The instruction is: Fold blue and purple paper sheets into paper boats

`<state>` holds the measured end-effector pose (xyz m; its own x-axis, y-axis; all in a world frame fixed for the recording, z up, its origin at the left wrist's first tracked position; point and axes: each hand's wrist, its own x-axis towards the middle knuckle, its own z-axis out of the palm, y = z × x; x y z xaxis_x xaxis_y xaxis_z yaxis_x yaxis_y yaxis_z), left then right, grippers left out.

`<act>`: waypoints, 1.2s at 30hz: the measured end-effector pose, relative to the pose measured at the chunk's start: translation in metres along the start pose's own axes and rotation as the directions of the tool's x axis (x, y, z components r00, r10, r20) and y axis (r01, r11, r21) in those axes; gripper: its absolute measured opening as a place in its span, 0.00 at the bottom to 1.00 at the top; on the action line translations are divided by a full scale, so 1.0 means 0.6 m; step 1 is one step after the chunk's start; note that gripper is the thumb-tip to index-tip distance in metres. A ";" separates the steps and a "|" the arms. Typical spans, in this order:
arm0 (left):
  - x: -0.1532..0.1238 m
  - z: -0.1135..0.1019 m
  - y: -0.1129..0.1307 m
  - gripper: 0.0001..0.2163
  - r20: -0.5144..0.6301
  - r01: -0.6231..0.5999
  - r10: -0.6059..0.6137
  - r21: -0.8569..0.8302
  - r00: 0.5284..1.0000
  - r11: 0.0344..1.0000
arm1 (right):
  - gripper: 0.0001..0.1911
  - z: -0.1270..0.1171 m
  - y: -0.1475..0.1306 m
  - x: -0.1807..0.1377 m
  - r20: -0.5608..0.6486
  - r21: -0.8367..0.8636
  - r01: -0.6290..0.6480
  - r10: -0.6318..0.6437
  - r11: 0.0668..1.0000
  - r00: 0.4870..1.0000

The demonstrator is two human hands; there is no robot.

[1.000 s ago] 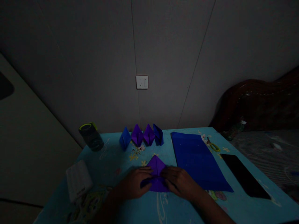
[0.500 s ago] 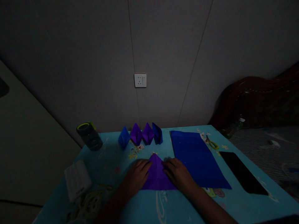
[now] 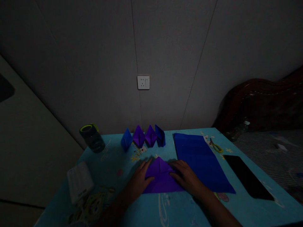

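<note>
A folded sheet of purple paper [image 3: 161, 179] lies on the table in front of me, with a pointed top and a straight lower edge. My left hand [image 3: 141, 178] is at its left sloping edge, thumb on the paper and fingers along the side. On the opposite slope, my right hand [image 3: 186, 176] has its thumb on the paper and its bent fingers by the upper edge. Beyond the hands stand two purple folded paper pieces [image 3: 139, 137], with a blue folded piece [image 3: 127, 140] to their left and a dark blue one [image 3: 160, 136] to their right.
Blue paper sheets [image 3: 201, 160] lie to the right, near yellow-handled scissors [image 3: 216, 147] and a flat black object [image 3: 247, 176]. At left are a dark bottle [image 3: 92, 138] and a white box [image 3: 80, 182]. A wall with a socket [image 3: 143, 82] rises behind the table [image 3: 132, 211].
Both hands have shifted on the purple paper, with the thumbs now apart from the fingers. More of its upper part shows, and its flaps look spread wider. The view has moved slightly.
</note>
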<state>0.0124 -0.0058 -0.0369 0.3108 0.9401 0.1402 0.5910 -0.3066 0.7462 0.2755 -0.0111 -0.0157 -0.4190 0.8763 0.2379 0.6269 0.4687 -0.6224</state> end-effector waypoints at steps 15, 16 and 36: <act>-0.003 -0.016 0.039 0.13 0.135 0.152 -0.088 -0.591 0.987 0.792 | 0.19 0.001 -0.003 0.005 -0.237 0.730 -0.150 0.453 0.667 0.859; -0.003 -0.015 0.041 0.14 0.135 0.159 -0.097 -0.597 0.986 0.787 | 0.19 0.000 -0.005 0.005 -0.221 0.707 -0.184 0.461 0.683 0.859; 0.012 -0.013 0.020 0.19 -0.284 -0.003 -0.207 -0.597 0.936 0.802 | 0.24 -0.010 -0.002 0.009 -0.152 0.698 -0.266 0.500 0.666 0.853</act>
<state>0.0159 -0.0018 -0.0218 -0.0428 0.9860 0.1613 0.0286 -0.1601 0.9867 0.2765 -0.0063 -0.0096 0.0559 0.9984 0.0053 0.0703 0.0014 -0.9975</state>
